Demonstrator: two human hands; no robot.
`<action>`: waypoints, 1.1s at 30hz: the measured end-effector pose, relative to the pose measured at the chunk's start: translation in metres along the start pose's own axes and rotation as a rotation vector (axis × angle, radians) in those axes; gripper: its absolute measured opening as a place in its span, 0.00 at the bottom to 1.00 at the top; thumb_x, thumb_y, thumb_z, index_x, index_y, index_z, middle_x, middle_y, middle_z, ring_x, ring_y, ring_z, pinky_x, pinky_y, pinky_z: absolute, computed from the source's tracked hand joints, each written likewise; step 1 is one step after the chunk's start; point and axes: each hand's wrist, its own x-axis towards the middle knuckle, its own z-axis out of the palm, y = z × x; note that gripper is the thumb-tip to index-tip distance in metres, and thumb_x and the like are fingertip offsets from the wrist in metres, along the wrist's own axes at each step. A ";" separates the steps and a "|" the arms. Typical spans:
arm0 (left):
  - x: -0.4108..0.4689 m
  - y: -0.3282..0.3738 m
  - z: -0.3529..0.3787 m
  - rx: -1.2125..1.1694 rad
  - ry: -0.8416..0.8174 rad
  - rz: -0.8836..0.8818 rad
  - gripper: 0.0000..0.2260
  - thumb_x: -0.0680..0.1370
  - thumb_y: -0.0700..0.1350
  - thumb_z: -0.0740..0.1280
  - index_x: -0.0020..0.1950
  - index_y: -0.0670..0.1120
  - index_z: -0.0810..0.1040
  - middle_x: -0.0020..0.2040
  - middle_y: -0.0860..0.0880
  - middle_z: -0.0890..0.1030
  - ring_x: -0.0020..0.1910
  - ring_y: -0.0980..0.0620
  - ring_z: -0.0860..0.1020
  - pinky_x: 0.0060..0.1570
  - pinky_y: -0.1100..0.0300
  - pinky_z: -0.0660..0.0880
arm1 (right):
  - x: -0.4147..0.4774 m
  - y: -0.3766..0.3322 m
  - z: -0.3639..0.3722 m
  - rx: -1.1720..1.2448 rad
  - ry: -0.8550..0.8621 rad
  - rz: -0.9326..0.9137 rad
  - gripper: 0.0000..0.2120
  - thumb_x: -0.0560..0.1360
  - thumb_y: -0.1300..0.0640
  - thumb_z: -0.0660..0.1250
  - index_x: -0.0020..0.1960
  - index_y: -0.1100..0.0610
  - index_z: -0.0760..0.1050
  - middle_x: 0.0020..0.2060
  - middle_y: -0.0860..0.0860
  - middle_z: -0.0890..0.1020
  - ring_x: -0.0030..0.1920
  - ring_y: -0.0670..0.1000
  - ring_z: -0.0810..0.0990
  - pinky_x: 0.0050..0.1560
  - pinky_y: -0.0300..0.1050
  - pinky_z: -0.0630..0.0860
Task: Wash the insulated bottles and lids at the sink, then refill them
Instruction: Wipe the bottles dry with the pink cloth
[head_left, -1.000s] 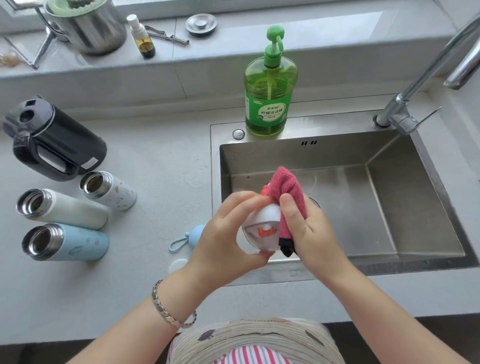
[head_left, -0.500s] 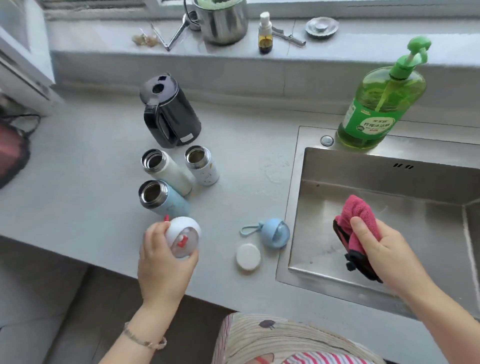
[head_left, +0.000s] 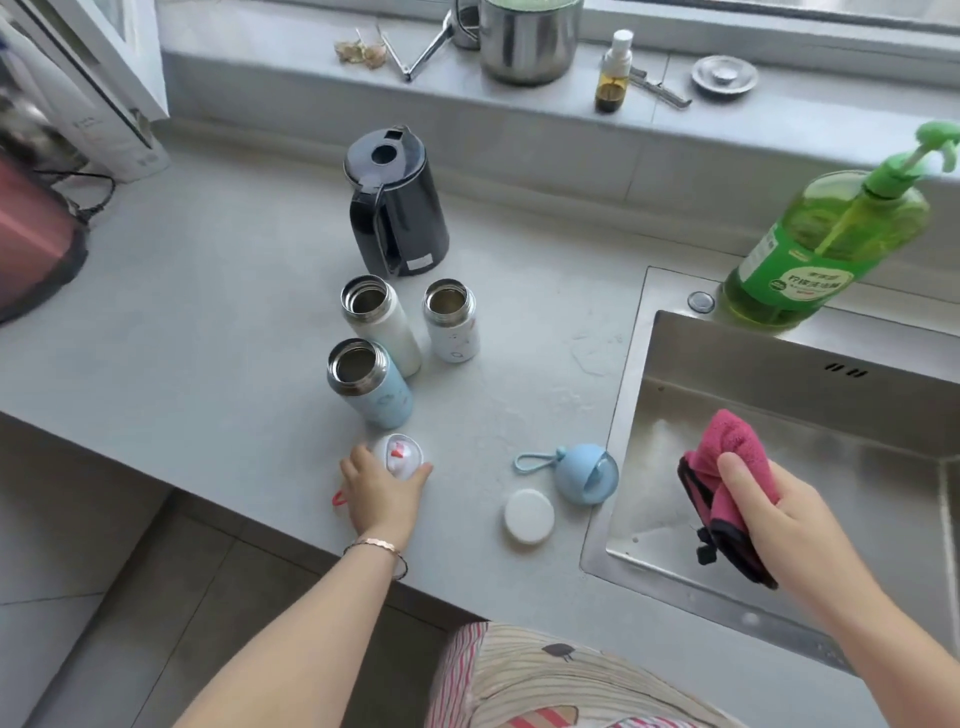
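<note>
The white domed lid (head_left: 399, 453) is low at the front of the grey surface (head_left: 208, 332), gripped by the left hand (head_left: 382, 499), whose fingers and thumb curl round it. Its face with the red fitting is turned upward, and a red loop shows just left of the hand. Whether the lid rests on the surface cannot be told.

Just behind it stands the light-blue steel-mouthed bottle (head_left: 371, 384). Behind that are the tall white bottle (head_left: 384, 327) and the short white patterned bottle (head_left: 453, 325). All three are upright with their open mouths up. The black electric kettle (head_left: 397, 205) stands behind them.

To the right, near the sink's edge, lie a light-blue round lid with a loop (head_left: 582, 474) and a flat white disc lid (head_left: 529, 516), close together.

The right hand (head_left: 774, 514) clutches a pink cloth with a black edge (head_left: 727, 467) over the steel sink (head_left: 753, 374). A green pump bottle of dish soap (head_left: 831, 239) stands at the sink's back rim.

A second ago both hands were together over the sink, cloth against lid. Now they are well apart, and the lid is lower than half a second ago.
</note>
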 end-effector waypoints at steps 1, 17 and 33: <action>-0.001 0.003 -0.001 0.018 -0.004 -0.031 0.38 0.64 0.49 0.78 0.66 0.37 0.64 0.64 0.38 0.68 0.62 0.38 0.68 0.56 0.48 0.68 | 0.000 0.002 0.000 0.001 0.011 0.009 0.16 0.79 0.53 0.57 0.50 0.66 0.75 0.33 0.60 0.76 0.29 0.58 0.75 0.23 0.33 0.67; -0.068 0.119 0.077 0.736 -0.566 0.998 0.33 0.71 0.48 0.69 0.72 0.53 0.58 0.72 0.53 0.62 0.70 0.50 0.62 0.62 0.56 0.60 | -0.008 0.048 -0.035 0.146 0.135 0.133 0.11 0.79 0.51 0.58 0.41 0.49 0.75 0.24 0.43 0.78 0.34 0.52 0.78 0.36 0.43 0.69; -0.149 0.213 0.025 -0.342 -0.924 0.365 0.27 0.60 0.48 0.80 0.54 0.55 0.72 0.51 0.54 0.77 0.43 0.56 0.78 0.31 0.70 0.69 | -0.006 0.041 -0.071 0.062 0.317 -0.083 0.13 0.76 0.37 0.53 0.45 0.42 0.72 0.33 0.37 0.77 0.40 0.35 0.75 0.41 0.26 0.67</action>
